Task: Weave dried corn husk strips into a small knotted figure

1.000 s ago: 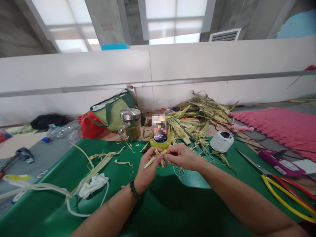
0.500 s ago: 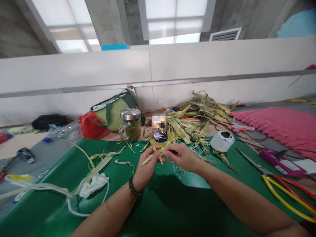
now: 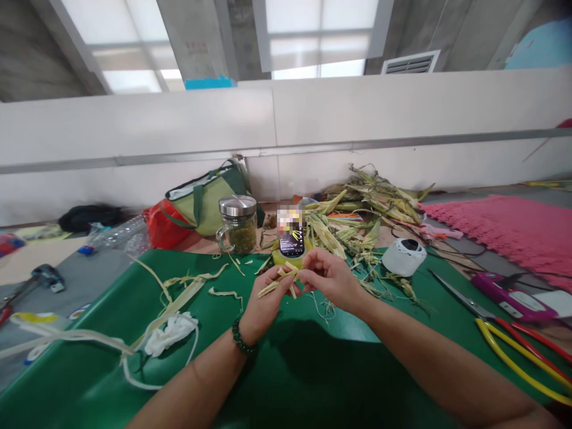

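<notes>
Between my hands are pale yellow corn husk strips (image 3: 268, 289), crossed over one another in a small folded piece. My left hand (image 3: 263, 305), with a dark bead bracelet (image 3: 241, 338) at the wrist, pinches the crossing between thumb and fingers. At the right side of the same piece, my right hand (image 3: 335, 280) has its thumb and fingertips closed on a strip; its index finger is bent upward. Just beyond my hands a phone (image 3: 291, 243) with a lit screen stands in a yellow-green holder (image 3: 282, 258). Fingers hide part of the folded piece.
Husks (image 3: 379, 193) are heaped behind the phone. A lidded glass mug (image 3: 243, 235) and green bag (image 3: 210, 202) stand left of it. Scissors (image 3: 485, 313) and a white roll (image 3: 402, 262) lie to the right. White tubing (image 3: 129, 375) and husk scraps (image 3: 190, 292) lie left on green sheeting (image 3: 313, 393).
My right hand's fingers have lifted and shifted slightly at the right end of the strips. My left hand keeps its hold; the phone's screen picture has changed.
</notes>
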{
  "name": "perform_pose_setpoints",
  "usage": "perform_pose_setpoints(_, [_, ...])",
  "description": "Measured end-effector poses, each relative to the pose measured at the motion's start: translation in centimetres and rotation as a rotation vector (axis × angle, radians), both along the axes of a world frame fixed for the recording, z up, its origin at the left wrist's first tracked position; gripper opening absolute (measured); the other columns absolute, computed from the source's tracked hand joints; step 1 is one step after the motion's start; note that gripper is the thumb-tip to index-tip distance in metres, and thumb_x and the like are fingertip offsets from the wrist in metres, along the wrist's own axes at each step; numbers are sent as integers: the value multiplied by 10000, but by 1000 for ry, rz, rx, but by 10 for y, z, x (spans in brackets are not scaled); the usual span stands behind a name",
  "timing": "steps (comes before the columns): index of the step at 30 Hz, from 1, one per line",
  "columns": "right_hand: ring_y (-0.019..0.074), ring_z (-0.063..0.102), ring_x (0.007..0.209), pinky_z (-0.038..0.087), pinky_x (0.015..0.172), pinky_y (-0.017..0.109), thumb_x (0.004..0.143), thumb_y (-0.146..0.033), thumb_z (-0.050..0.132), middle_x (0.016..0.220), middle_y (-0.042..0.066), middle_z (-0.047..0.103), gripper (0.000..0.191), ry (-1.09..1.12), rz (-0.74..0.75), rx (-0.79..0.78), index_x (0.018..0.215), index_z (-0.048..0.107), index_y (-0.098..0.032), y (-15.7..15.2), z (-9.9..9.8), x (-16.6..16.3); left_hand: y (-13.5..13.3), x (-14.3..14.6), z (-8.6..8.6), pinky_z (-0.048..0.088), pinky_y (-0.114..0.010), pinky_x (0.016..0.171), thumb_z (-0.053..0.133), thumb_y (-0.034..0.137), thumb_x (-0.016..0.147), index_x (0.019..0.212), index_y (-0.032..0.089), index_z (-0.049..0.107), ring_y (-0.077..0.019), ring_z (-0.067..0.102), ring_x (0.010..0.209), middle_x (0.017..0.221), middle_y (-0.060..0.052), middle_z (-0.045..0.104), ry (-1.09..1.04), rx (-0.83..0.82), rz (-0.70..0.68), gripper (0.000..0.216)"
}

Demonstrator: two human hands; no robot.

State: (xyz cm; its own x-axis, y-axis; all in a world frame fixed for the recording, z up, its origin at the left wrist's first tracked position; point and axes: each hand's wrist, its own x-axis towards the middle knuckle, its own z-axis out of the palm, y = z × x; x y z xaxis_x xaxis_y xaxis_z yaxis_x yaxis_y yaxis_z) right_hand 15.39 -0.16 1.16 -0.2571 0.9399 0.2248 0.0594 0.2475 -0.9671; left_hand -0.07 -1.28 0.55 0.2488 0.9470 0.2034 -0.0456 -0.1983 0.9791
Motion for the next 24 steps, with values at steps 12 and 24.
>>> perform_pose_setpoints(12, [53,405,393,296,378,173,683,-418,686,447,-40,518,311,-251,179,-109,589,580,-141,13,11,19,-3,0,-2,474,-271,606,685,409,723,727,138,702,-175,620,604,630,-47,686,115,-151,-214,272])
perform_pose_setpoints(24, [148,559,727,469,666,277,857,-175,480,811,42,621,180,-395,-75,765,951,632,-201,4,11,22,4,-5,-2,495,-251,658,802,387,608,790,136,709,-160,655,665,676,-56,709,-137,-504,-191,324])
